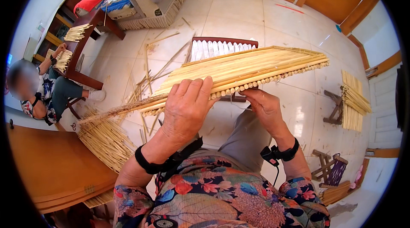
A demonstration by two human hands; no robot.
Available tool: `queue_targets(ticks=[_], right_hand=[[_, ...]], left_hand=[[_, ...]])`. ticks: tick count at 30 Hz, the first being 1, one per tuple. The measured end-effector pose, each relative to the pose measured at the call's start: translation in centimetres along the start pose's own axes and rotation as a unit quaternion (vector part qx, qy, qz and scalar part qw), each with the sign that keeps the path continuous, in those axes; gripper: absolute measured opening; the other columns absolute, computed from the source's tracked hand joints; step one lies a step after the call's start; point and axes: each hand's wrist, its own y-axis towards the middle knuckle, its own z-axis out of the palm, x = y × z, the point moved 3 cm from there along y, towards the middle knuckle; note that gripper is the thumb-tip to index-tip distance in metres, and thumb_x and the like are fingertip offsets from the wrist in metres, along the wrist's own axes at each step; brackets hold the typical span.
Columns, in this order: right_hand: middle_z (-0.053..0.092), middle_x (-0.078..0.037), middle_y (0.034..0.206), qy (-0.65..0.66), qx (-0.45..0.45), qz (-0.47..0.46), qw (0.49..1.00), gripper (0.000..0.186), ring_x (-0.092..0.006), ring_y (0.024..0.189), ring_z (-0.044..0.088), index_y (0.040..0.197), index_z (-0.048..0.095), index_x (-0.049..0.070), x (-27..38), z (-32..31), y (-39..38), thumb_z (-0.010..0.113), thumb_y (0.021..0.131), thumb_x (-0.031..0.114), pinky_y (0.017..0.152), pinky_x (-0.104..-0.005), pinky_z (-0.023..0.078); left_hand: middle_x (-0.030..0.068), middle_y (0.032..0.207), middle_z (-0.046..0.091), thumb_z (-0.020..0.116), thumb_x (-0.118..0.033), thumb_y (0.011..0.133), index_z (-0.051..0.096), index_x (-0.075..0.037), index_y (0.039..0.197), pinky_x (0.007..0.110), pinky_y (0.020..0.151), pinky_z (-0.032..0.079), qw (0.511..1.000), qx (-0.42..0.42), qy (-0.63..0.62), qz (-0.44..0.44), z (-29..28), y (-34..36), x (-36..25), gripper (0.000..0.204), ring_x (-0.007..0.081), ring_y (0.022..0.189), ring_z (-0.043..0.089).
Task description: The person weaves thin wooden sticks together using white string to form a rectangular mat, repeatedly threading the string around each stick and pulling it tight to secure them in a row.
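Note:
A mat of pale plant stalks point(252, 63) lies slanted in front of me, the cut stalk ends in a row along its near edge. My left hand point(185, 106) is closed over that near edge, fingers on top, gripping the mat and a long stalk. The stalk's brown feathery tassel point(111, 112) sticks out to the left. My right hand point(265, 109) is pinched closed at the near edge, partly below the stalk ends. A thin pale thread point(235, 103) loops beneath the edge beside my right fingers; whether they hold it is hidden.
A low stool point(224, 40) with a white webbed seat stands beyond the mat. Loose stalks point(106, 138) lie in a heap at left. Another person point(42, 83) sits far left, by a table point(83, 53) with stalk bundles. Finished-looking stalk mats point(352, 100) rest on a folding stool at right.

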Motion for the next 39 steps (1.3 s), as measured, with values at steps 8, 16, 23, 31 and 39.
queue_targets(ticks=[8, 16, 23, 31, 39], right_hand=[[0.069, -0.013, 0.092, 0.013, 0.001, -0.061, 0.998, 0.028, -0.0244, 0.078, 0.068, 0.112, 0.064, 0.006, -0.4, 0.6, 0.2, 0.061, 0.086, -0.005, 0.067, -0.0292, 0.053], [0.069, -0.015, 0.096, 0.086, 0.020, -0.061, 0.994, 0.031, -0.0246, 0.084, 0.069, 0.112, 0.064, 0.004, -0.4, 1.3, 0.2, 0.062, 0.084, -0.008, 0.070, -0.0288, 0.055], [0.067, -0.015, 0.105, -0.010, 0.051, -0.094, 0.994, 0.031, -0.0269, 0.091, 0.066, 0.110, 0.067, 0.004, -0.1, 0.9, -0.3, 0.067, 0.081, -0.007, 0.078, -0.0312, 0.053], [0.064, -0.012, 0.117, -0.046, 0.064, -0.112, 0.991, 0.035, -0.0290, 0.107, 0.060, 0.112, 0.066, 0.006, -1.4, 0.6, -3.5, 0.070, 0.079, -0.005, 0.090, -0.0367, 0.048], [0.062, -0.005, 0.122, 0.175, 0.104, 0.212, 0.956, 0.040, -0.0254, 0.111, 0.059, 0.118, 0.064, 0.016, -5.0, 2.8, -7.9, 0.071, 0.081, 0.002, 0.091, -0.0338, 0.049]], left_hand=[[0.0156, 0.094, 0.060, 0.076, -0.011, 0.066, 0.059, 0.007, 0.111, 0.039, 0.072, 0.047, 1.000, -0.007, -0.017, 0.003, -0.2, -0.3, 0.1, 0.051, 0.0300, 0.083, 0.058], [0.0166, 0.093, 0.063, 0.079, -0.007, 0.058, 0.062, 0.007, 0.106, 0.040, 0.072, 0.049, 0.999, -0.012, -0.039, -0.016, -0.7, -0.9, 0.2, 0.053, 0.0322, 0.081, 0.060], [0.0154, 0.090, 0.061, 0.076, -0.003, 0.058, 0.063, 0.005, 0.102, 0.040, 0.069, 0.048, 0.996, -0.010, -0.086, -0.032, -1.1, -1.6, 0.1, 0.047, 0.0322, 0.078, 0.058], [0.0142, 0.092, 0.059, 0.075, 0.000, 0.055, 0.063, 0.002, 0.098, 0.039, 0.068, 0.047, 0.990, 0.014, -0.134, -0.042, -0.9, -2.7, -1.2, 0.044, 0.0314, 0.079, 0.057], [0.0139, 0.093, 0.058, 0.073, 0.002, 0.051, 0.061, 0.000, 0.094, 0.040, 0.071, 0.045, 0.984, 0.080, -0.137, -0.077, -1.4, -3.9, -1.7, 0.044, 0.0326, 0.083, 0.056]])
